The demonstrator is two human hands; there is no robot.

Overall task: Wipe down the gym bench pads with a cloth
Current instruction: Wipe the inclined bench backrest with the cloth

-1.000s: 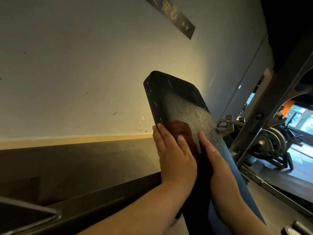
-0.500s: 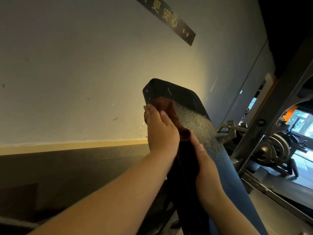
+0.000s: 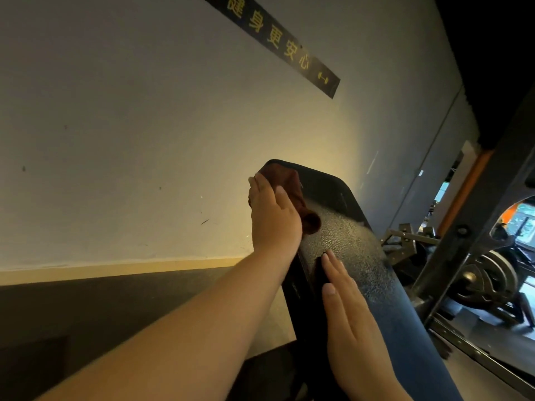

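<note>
A long black bench pad (image 3: 347, 244) rises tilted from the bottom right toward the pale wall. Its textured face shines with a wet speckled film on the right half. A dark red-brown cloth (image 3: 295, 192) lies near the pad's top left corner. My left hand (image 3: 272, 218) presses flat on the cloth with straight fingers, at the pad's left edge. My right hand (image 3: 350, 319) rests flat lower down on the pad's face, fingers straight and together, holding nothing.
A pale wall (image 3: 130, 140) with a dark sign strip (image 3: 278, 41) stands just behind the pad. Dark floor lies at lower left. A metal rack frame (image 3: 474, 241) and a weight machine with plates (image 3: 489, 276) crowd the right side.
My left hand has slid the cloth up the pad, from its middle to the top left corner. My right hand stayed flat lower on the pad. The view tilted upward.
</note>
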